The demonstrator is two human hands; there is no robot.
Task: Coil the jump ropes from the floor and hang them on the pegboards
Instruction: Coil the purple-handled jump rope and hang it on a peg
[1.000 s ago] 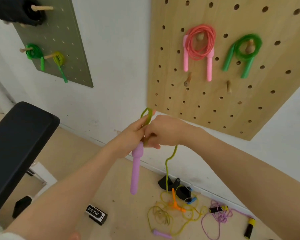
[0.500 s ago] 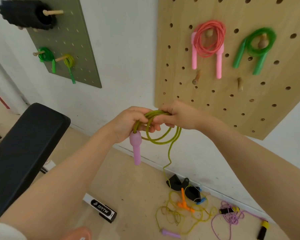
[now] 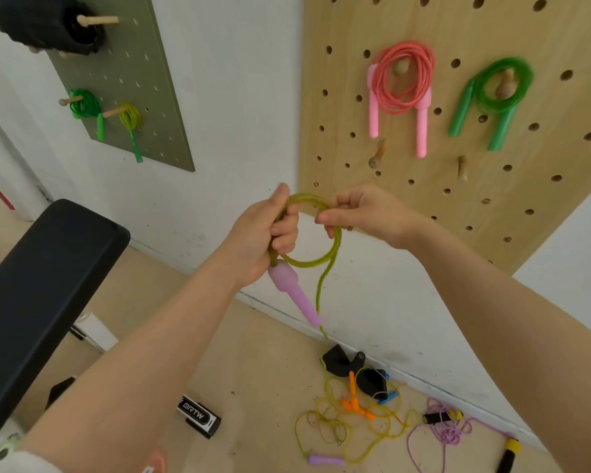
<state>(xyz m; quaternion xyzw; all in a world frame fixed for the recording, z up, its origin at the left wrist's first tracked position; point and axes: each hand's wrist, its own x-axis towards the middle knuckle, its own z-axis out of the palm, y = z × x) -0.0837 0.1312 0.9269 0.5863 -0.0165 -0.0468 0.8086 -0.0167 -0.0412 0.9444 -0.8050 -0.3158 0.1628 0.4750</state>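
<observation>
Black padded bench [image 3: 38, 285] at left, angled across the frame. Small black box with white "BRTW" lettering [image 3: 198, 416] on the tan floor [image 3: 253, 353] near the bench. Black plastic pieces [image 3: 342, 361] by the white baseboard. Black fuzzy item [image 3: 45, 23] hung on a wooden peg at top left. White wall [image 3: 236, 97] with scuff marks low down. White object [image 3: 93, 327] under the bench, unclear what.

white wall [image 3: 239, 97] | tan wooden floor [image 3: 253, 363] | black padded bench [image 3: 41, 274]

Glossy translucent rope [image 3: 325, 261] — matt plastic handle [image 3: 292, 290]; wooden pegboard [image 3: 458, 186].
</observation>
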